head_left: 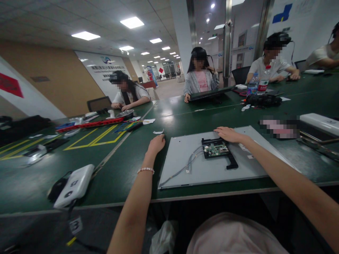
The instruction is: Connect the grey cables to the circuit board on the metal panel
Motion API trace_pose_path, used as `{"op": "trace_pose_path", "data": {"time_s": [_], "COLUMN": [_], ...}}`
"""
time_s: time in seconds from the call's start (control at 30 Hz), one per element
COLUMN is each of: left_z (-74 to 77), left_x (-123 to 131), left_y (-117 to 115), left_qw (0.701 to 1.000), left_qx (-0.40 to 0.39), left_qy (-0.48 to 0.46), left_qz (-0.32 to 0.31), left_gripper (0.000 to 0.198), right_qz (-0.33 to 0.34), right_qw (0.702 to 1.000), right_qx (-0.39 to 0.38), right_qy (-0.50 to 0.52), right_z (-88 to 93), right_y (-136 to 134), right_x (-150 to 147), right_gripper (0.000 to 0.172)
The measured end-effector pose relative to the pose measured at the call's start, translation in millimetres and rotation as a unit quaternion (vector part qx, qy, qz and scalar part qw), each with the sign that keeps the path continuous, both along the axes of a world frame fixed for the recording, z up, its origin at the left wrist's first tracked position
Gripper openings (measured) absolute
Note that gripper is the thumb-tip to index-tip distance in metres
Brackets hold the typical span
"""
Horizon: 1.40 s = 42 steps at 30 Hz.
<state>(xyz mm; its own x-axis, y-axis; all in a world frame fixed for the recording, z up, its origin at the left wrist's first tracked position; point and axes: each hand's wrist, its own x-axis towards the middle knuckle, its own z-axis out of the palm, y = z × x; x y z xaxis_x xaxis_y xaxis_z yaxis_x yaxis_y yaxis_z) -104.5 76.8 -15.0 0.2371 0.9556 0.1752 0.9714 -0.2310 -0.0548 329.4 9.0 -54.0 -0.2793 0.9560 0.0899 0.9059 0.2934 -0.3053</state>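
Note:
A flat, light grey panel (180,165), like the back of a display screen, lies on the green table in front of me. On it sits a black plastic frame (232,162) holding a green circuit board (215,150). Thin grey cables (189,162) run from the board to the panel's near left corner. My right hand (229,134) rests on the far part of the panel, fingers stretched out and holding nothing, just beyond the frame. My left hand (156,144) is on the table beside the panel's far left corner, its fingers curled in; nothing shows in them.
A white power bank (75,185) with a cable lies at the near left. Tools and a red strip (92,123) spread behind it. Bottles (263,81), a black bundle (265,100) and a white device (320,123) are at right. Several people sit across the table (127,190).

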Motion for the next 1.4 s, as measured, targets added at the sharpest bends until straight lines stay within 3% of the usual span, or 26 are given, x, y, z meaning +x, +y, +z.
{"op": "trace_pose_path", "data": {"time_s": [0.43,0.63,0.83,1.0,1.4], "left_z": [10.1,8.6,1.0,3.5,11.0], "left_x": [11.9,10.7,6.1,5.1,11.0], "left_y": [-9.5,-10.1,-4.1,-3.8,-11.4], "left_qw": [0.996,0.997,0.999,0.999,0.996], "left_qx": [0.036,0.035,0.041,0.006,0.059], "left_qy": [0.017,0.011,-0.034,-0.018,0.018], "left_qz": [0.074,0.074,0.001,0.026,0.071], "left_gripper": [0.032,0.036,0.048,0.045,0.037], "right_qz": [-0.001,-0.002,0.004,0.0,-0.004], "right_qw": [1.0,1.0,1.0,1.0,1.0], "right_qx": [-0.003,0.002,0.004,0.005,0.008], "right_qy": [-0.007,-0.007,-0.007,-0.01,-0.017], "right_z": [2.1,-1.1,-0.3,-0.3,-5.0], "right_y": [-2.9,-0.7,-2.9,-2.0,-0.5], "right_x": [-2.0,-1.1,-0.6,-1.4,-1.8], "right_gripper": [0.056,0.055,0.056,0.056,0.057]}}
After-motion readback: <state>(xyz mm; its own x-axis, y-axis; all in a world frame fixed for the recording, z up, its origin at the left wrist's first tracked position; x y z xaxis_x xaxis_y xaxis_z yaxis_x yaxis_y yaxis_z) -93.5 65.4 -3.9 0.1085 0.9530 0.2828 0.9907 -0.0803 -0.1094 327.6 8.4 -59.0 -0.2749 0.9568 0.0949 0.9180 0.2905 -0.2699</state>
